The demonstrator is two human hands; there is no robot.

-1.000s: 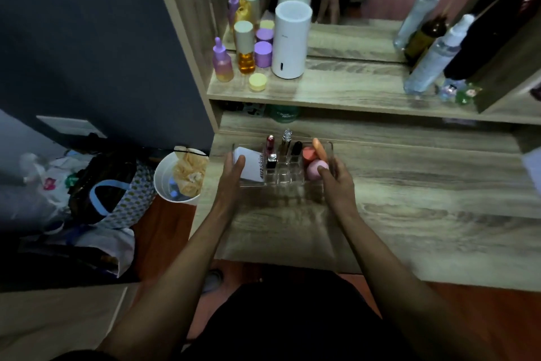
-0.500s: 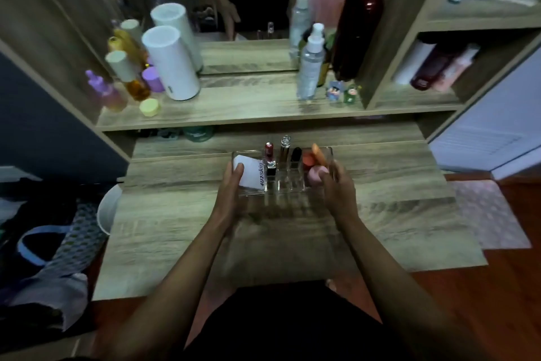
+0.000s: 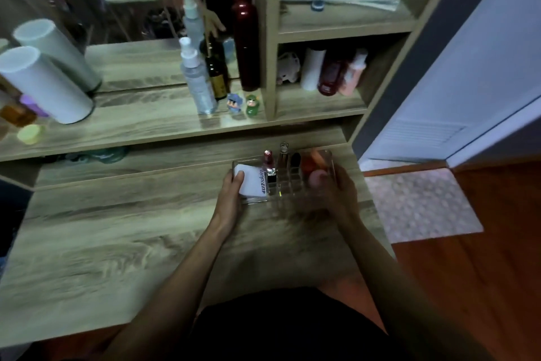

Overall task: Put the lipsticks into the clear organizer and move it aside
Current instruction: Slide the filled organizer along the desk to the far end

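The clear organizer (image 3: 282, 188) sits near the right end of the wooden desk (image 3: 117, 229). Several lipsticks (image 3: 272, 169) stand upright in its middle slots. A white compact (image 3: 251, 183) lies in its left section and pink-orange sponges (image 3: 314, 171) fill its right section. My left hand (image 3: 231, 196) grips the organizer's left end, thumb on the compact. My right hand (image 3: 339, 190) grips its right end and looks blurred.
A raised shelf (image 3: 146, 123) behind holds a white cylinder (image 3: 44, 85), a spray bottle (image 3: 196, 79), a dark red bottle (image 3: 247, 38) and two small figurines (image 3: 243, 104). A side cubby (image 3: 322, 103) holds more bottles. The desk's right edge drops to a floor mat (image 3: 418, 202).
Both hands have carried the organizer rightward along the desk, from near its left end to near its right end. My view has swung right with it.
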